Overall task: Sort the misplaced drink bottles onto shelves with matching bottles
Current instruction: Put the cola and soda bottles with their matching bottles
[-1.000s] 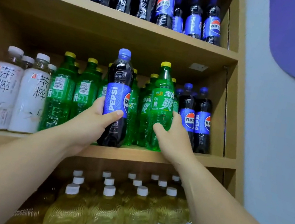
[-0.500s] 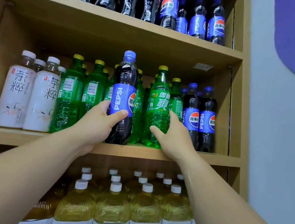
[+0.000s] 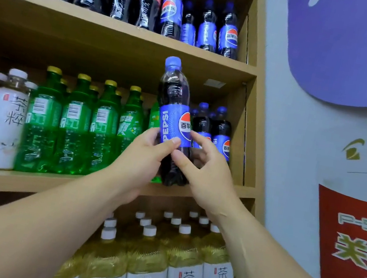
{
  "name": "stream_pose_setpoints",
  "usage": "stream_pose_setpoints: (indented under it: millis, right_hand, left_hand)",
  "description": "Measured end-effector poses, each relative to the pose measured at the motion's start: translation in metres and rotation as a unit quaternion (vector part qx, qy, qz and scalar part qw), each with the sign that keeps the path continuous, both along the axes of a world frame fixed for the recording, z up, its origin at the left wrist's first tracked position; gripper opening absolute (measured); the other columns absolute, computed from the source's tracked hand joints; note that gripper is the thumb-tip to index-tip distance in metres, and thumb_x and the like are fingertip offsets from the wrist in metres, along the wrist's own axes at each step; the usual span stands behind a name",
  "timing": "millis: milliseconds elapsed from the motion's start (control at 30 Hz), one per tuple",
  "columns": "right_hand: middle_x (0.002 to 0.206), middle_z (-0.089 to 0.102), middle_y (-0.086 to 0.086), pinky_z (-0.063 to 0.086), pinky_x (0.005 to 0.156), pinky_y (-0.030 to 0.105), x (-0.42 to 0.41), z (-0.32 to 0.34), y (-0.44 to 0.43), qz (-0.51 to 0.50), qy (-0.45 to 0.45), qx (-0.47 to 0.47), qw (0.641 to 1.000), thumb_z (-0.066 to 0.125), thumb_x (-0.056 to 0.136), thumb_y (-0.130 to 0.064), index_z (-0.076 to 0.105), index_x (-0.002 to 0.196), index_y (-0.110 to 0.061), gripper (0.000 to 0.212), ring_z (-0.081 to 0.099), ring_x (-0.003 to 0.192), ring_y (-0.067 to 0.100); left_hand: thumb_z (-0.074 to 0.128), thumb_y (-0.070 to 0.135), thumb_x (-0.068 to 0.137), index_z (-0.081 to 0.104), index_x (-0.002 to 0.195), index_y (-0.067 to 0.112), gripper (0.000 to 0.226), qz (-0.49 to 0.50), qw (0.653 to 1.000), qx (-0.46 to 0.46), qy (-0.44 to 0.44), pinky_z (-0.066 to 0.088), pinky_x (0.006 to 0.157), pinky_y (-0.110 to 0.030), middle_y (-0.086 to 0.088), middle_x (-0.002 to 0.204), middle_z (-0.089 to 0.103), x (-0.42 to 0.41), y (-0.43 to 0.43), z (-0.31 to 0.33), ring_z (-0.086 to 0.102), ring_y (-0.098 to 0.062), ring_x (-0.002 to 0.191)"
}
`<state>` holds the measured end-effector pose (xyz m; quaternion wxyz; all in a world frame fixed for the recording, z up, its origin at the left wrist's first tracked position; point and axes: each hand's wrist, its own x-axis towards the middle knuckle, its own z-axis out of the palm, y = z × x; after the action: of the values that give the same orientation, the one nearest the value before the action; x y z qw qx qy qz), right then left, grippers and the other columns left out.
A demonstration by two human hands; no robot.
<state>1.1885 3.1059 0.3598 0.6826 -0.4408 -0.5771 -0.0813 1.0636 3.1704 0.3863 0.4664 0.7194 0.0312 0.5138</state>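
Item: one Pepsi bottle (image 3: 176, 103), blue cap, tilting slightly, at the right end of the middle shelf (image 3: 23, 180), by its front edge. I am holding it in my left hand (image 3: 142, 158), fingers wrapping the label. My right hand (image 3: 208, 175) fingers are pinching its right side, just in front of the shelved Pepsi bottles (image 3: 222, 131).

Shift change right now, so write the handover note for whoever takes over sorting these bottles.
Left hand: grips the Pepsi bottle at its label.
Right hand: fingers curled round the same bottle, lower down.
Bottle: slightly tilted, in front of the middle shelf, between the green bottles and the Pepsi group.
Done: bottle in hand, not yet placed.
Left: stand it with the Pepsi group, probably; then check other shelves.
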Motion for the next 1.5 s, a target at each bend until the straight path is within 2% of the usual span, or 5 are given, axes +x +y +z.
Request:
stream_pose_setpoints:
  millis: [333, 467, 633, 1300, 1500]
  right_hand:
    - [0.124, 0.07, -0.002, 0.055, 0.098, 0.042, 0.068, 0.004, 0.0, -0.217, 0.028, 0.016, 0.976, 0.077, 0.085, -0.038, 0.052, 0.144, -0.021, 0.066, 0.066, 0.11, 0.017]
    - [0.125, 0.068, -0.002, 0.056, 0.094, 0.042, 0.09, 0.01, 0.01, -0.259, 0.035, -0.016, 0.965, 0.076, 0.09, -0.034, 0.052, 0.14, -0.022, 0.057, 0.064, 0.108, 0.018]
    - [0.124, 0.067, -0.001, 0.055, 0.091, 0.04, 0.106, 0.007, 0.028, -0.293, 0.045, -0.043, 0.954, 0.078, 0.088, -0.037, 0.051, 0.138, -0.023, 0.059, 0.063, 0.106, 0.02]
    - [0.118, 0.054, 0.002, 0.052, 0.081, 0.035, 0.126, 0.001, 0.034, -0.354, 0.03, -0.066, 0.933, 0.082, 0.081, -0.042, 0.054, 0.136, -0.027, 0.063, 0.057, 0.099, 0.02]
    - [0.113, 0.058, 0.003, 0.043, 0.076, 0.03, 0.128, -0.002, 0.029, -0.342, 0.017, -0.071, 0.937, 0.08, 0.083, -0.036, 0.059, 0.132, -0.028, 0.054, 0.052, 0.092, 0.017]
  left_hand:
    - [0.075, 0.038, 0.089, 0.046, 0.143, 0.02, 0.064, 0.438, 0.873, 0.207, 0.057, 0.048, 0.099, -0.045, -0.009, 0.131, 0.052, 0.005, 0.025, 0.009, 0.056, -0.029, 0.115]
    - [0.075, 0.044, 0.089, 0.027, 0.157, 0.014, 0.088, 0.428, 0.877, 0.129, 0.176, 0.048, 0.097, -0.045, -0.015, 0.147, 0.047, 0.006, 0.035, 0.012, 0.056, -0.034, 0.123]
    - [0.071, 0.038, 0.094, 0.027, 0.155, 0.011, 0.081, 0.403, 0.883, 0.107, 0.216, 0.048, 0.061, -0.036, -0.007, 0.097, 0.061, 0.017, 0.042, 0.015, 0.064, -0.025, 0.078]
    - [0.077, 0.044, 0.088, 0.024, 0.157, 0.019, 0.091, 0.327, 0.912, 0.124, 0.216, 0.062, 0.081, -0.046, -0.013, 0.144, 0.051, 0.06, 0.051, 0.02, 0.07, -0.023, 0.078]
    - [0.081, 0.044, 0.085, 0.02, 0.16, 0.02, 0.1, 0.32, 0.908, 0.14, 0.233, 0.056, 0.091, -0.045, -0.011, 0.15, 0.048, 0.062, 0.057, 0.016, 0.065, -0.032, 0.109]
